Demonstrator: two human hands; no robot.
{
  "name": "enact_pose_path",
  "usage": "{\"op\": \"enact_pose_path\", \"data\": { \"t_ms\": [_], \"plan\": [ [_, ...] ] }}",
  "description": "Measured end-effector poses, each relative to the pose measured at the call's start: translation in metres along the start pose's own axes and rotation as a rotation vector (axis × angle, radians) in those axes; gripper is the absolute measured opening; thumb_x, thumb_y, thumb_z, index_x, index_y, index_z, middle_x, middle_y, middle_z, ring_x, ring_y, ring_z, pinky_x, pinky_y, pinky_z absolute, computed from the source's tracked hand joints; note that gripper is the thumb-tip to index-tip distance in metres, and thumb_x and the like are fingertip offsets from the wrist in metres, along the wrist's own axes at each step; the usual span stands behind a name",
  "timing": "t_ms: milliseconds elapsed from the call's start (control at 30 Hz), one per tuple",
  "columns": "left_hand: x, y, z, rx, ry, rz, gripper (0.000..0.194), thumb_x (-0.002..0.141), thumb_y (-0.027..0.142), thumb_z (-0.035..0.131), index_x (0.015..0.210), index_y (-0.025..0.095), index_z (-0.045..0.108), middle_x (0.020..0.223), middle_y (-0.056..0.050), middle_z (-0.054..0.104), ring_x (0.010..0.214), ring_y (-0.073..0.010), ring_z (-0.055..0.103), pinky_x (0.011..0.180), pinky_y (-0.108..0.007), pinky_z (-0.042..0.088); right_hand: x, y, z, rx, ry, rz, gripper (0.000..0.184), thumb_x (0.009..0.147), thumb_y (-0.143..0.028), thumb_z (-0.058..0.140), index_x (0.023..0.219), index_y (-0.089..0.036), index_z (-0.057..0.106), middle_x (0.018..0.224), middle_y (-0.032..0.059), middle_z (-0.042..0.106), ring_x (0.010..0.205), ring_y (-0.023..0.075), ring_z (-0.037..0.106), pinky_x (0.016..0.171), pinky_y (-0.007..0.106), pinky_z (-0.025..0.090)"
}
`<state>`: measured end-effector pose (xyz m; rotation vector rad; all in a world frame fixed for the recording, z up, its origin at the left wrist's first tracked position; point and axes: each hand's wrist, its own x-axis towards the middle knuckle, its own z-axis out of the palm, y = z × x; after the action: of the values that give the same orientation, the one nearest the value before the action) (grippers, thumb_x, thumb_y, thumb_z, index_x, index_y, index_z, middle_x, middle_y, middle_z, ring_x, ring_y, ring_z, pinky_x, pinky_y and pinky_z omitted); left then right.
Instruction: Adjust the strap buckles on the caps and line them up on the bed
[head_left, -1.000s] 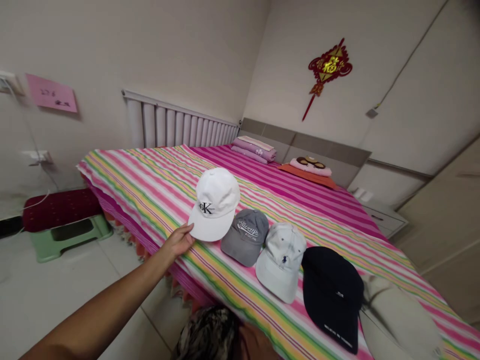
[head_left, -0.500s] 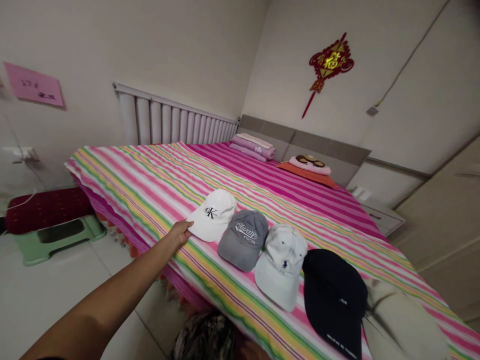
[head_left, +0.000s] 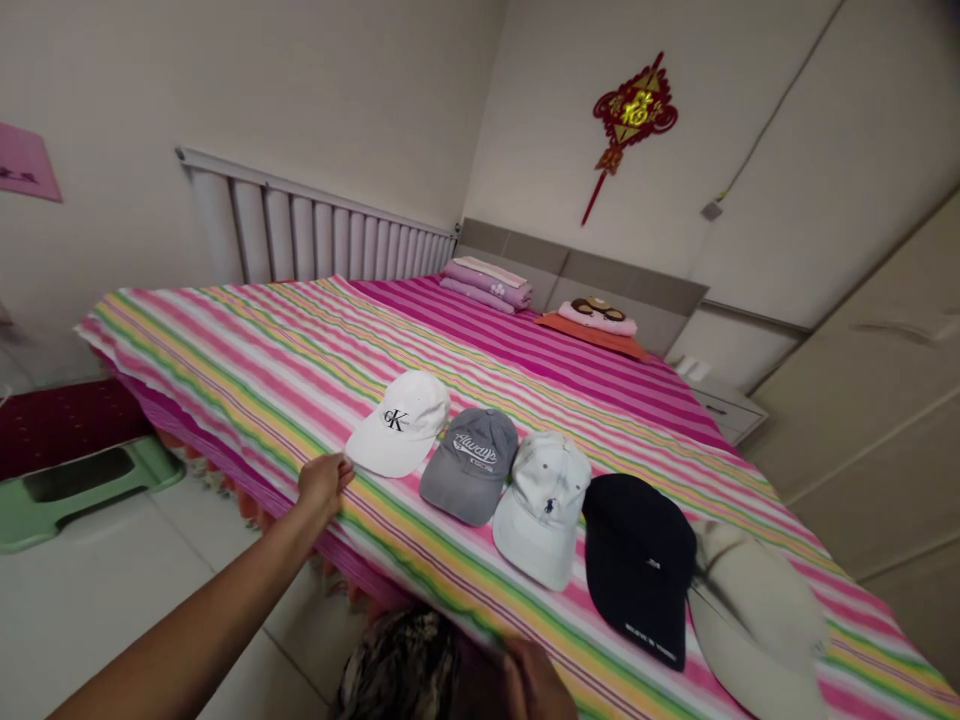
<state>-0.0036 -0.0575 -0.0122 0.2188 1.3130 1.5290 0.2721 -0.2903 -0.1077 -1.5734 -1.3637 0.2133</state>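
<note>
Several caps lie in a row along the near edge of a bed with a striped sheet [head_left: 225,340]: a white cap with a black logo [head_left: 397,425], a grey cap [head_left: 469,465], a pale cap [head_left: 541,505], a black cap [head_left: 637,560] and a beige hat [head_left: 757,620]. My left hand [head_left: 324,483] is stretched out to the bed edge, fingers loose, just off the white cap's brim and holding nothing. My right hand [head_left: 536,680] shows only partly at the bottom, beside a dark patterned fabric [head_left: 405,665]; its grip is hidden.
A white radiator [head_left: 300,235] lines the far wall. A green stool with a maroon cushion [head_left: 67,480] stands on the floor at left. Folded bedding [head_left: 487,285] and an orange pillow [head_left: 596,320] lie at the headboard. A nightstand [head_left: 724,405] and wardrobe [head_left: 862,400] stand at right.
The white cap came down from a raised tilt to lie flat on the sheet, and my left hand let go of its brim and drew back slightly. The view shifted right.
</note>
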Motion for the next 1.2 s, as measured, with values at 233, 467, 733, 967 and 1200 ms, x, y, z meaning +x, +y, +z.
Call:
{"op": "enact_pose_path", "data": {
  "t_ms": [233, 467, 733, 967, 1200],
  "plan": [
    [-0.066, -0.057, -0.005, 0.163, -0.421, -0.377, 0.009, 0.070, 0.016, 0.061, 0.074, 0.009, 0.057, 0.072, -0.014, 0.065, 0.062, -0.0198, 0.064, 0.058, -0.030, 0.052, 0.062, -0.047, -0.038, 0.866, 0.112, 0.950, 0.037, 0.060, -0.044, 0.070, 0.075, -0.014, 0.054, 0.062, 0.0026, 0.065, 0.057, 0.0165, 0.063, 0.058, 0.031, 0.053],
    [-0.078, -0.073, 0.042, 0.103, -0.475, -0.459, 0.004, 0.078, 0.013, 0.053, 0.082, 0.015, 0.051, 0.066, -0.006, 0.062, 0.059, -0.0141, 0.062, 0.066, -0.028, 0.051, 0.091, -0.053, -0.026, 1.100, 0.193, 1.128, 0.009, 0.075, -0.019, 0.060, 0.074, -0.013, 0.052, 0.057, 0.0025, 0.064, 0.052, 0.0124, 0.063, 0.053, 0.023, 0.054],
    [-0.062, -0.078, 0.041, 0.064, -0.444, -0.395, 0.013, 0.077, 0.005, 0.049, 0.070, 0.015, 0.047, 0.055, -0.001, 0.058, 0.049, -0.0118, 0.059, 0.059, -0.027, 0.052, 0.093, -0.036, -0.018, 1.148, 0.279, 1.095, 0.012, 0.075, -0.012, 0.059, 0.069, -0.015, 0.049, 0.056, 0.0008, 0.063, 0.056, 0.0118, 0.065, 0.059, 0.021, 0.055],
    [-0.059, -0.079, 0.038, 0.071, -0.453, -0.376, 0.012, 0.075, 0.004, 0.051, 0.068, 0.014, 0.049, 0.053, -0.002, 0.059, 0.048, -0.0134, 0.059, 0.056, -0.028, 0.052, 0.087, -0.035, -0.019, 1.159, 0.312, 1.081, 0.011, 0.074, -0.011, 0.059, 0.068, -0.014, 0.050, 0.055, 0.0008, 0.063, 0.056, 0.0124, 0.065, 0.060, 0.022, 0.056],
    [-0.061, -0.079, 0.037, 0.093, -0.465, -0.345, 0.010, 0.076, 0.005, 0.050, 0.070, 0.013, 0.050, 0.056, -0.004, 0.061, 0.047, -0.0125, 0.058, 0.056, -0.027, 0.052, 0.085, -0.033, -0.016, 1.123, 0.315, 1.046, 0.011, 0.073, -0.017, 0.062, 0.077, -0.012, 0.053, 0.054, 0.0002, 0.063, 0.051, 0.0111, 0.063, 0.054, 0.021, 0.055]
  ]
}}
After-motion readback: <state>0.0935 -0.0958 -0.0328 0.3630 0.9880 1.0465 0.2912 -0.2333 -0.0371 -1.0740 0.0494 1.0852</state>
